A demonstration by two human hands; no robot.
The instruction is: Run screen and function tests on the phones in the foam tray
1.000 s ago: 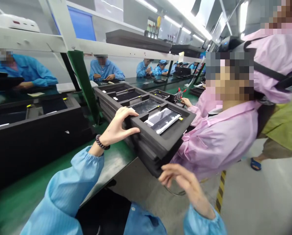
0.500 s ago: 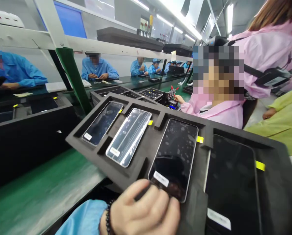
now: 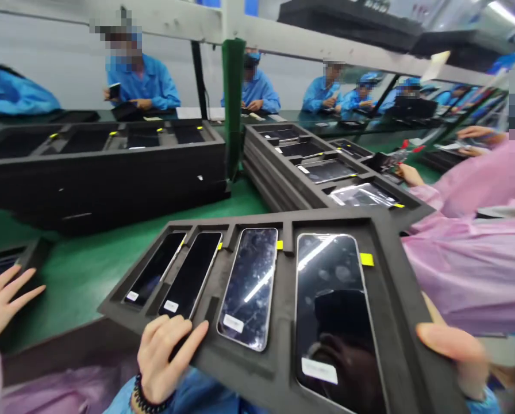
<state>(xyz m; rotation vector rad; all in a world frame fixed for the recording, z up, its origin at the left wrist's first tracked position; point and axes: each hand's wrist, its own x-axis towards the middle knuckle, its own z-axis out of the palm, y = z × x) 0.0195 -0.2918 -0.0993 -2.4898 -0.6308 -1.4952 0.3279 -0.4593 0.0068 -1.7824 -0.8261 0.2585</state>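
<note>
A black foam tray (image 3: 279,397) lies across the front of the view, tilted, with several smartphones in its compartments. The biggest-looking phone (image 3: 335,310) is nearest me, face up, with a white label and a yellow tab beside it. Another phone (image 3: 251,287) reflects a ceiling light. My left hand (image 3: 165,351), with a dark beaded bracelet, is closed over the tray's near edge, fingertips by the lower end of a phone (image 3: 192,273). At the right edge, my right hand (image 3: 456,345) grips the tray with its thumb on top; its other fingers are mostly hidden.
A stack of foam trays (image 3: 275,178) with phones stands beyond mine. At the left is another tray stack (image 3: 111,190), behind the green bench (image 3: 89,253). A co-worker's hand (image 3: 3,305) reaches in at far left. A person in pink (image 3: 464,241) sits at right. A green post (image 3: 234,103) rises between.
The view has swung left, bringing the left tray stack and a co-worker's hand into sight. The held tray has turned and lies flatter; my right hand now shows at its right edge.
</note>
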